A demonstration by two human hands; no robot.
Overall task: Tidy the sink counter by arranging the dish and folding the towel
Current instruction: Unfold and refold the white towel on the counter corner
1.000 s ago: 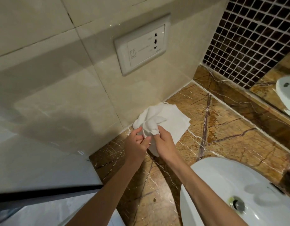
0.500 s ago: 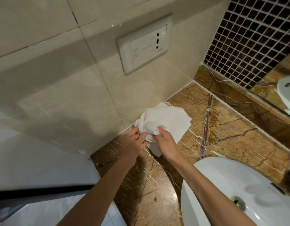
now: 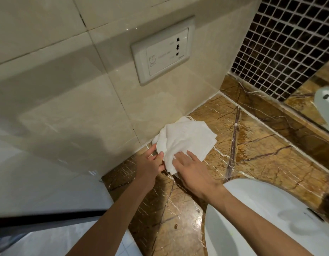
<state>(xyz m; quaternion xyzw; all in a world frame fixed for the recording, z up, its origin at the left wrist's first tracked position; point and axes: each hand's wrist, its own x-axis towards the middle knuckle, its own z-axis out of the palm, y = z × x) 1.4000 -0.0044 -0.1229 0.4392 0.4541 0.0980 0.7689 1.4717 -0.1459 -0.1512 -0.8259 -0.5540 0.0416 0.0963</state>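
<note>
**Towel on counter, both hands engaged**

Soft white cloth towel (image 3: pixel 186 140), rumpled and partly folded, lies on the veined brown marble counter (image 3: pixel 252 150) against the glossy beige tiled wall (image 3: pixel 86 108), at 10 o'clock from the smooth white ceramic basin (image 3: pixel 252 218). Left hand (image 3: pixel 149 165) pinches its near edge; right hand (image 3: pixel 191 169) presses flat, fingers spread.

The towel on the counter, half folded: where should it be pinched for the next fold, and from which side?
Pinch the towel at its near corner, by the left hand, coming in from the counter's front edge. That corner overhangs loose layers, while the far edge lies against the wall. The right hand lies flat on it, fingers spread, so a grip there looks workable.
</note>
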